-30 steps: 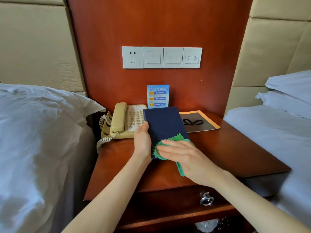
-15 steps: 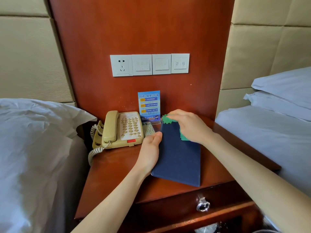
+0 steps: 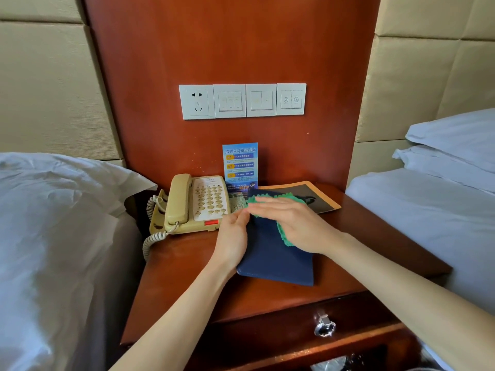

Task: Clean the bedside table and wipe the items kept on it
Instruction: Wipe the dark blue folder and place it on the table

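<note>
On the bedside surface (image 3: pixel 187 269), between two beds | navy folder (image 3: pixel 278 261) lies flat, front-center | left hand (image 3: pixel 232 236) grips its left edge | right hand (image 3: pixel 292 223) flat, fingers spread, pressing a green cloth (image 3: pixel 282 238) onto the cover | beige phone (image 3: pixel 195 204) just left | looks like a remote behind it, hard to tell

- Soft, even daylight fills the room; faint sheen on the worktop (image 3: pixel 187 269).
- Wide-angle bowing bends far wall panels at the edges.
- Moving hands slightly blurred.
</note>
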